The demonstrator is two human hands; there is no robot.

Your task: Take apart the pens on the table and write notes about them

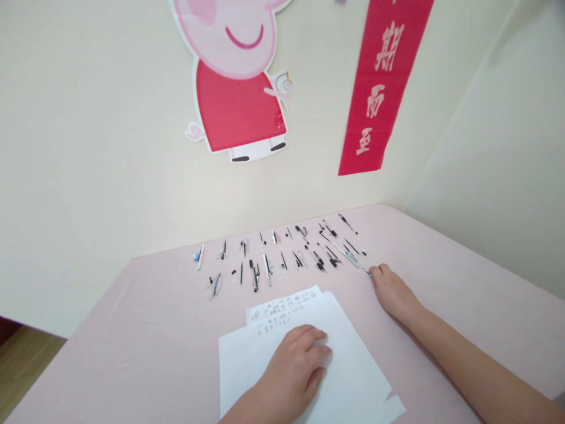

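My left hand rests on the white paper sheets, its fingers slightly bent and apart, holding nothing. Small dark marks in rows run along the upper part of the sheets. Off to the right, my right hand is low over the table, with thumb and fingers closed on the end of a thin pen part; its exact kind is too small to tell. Just beyond those fingertips lies a light blue pen barrel. Taken-apart pens, including a black pen and a white pen, lie in two rough rows.
The pink table meets the wall behind the pens. A pink pig cutout and a red banner with pale characters hang there. Wooden floor shows past the table's left edge.
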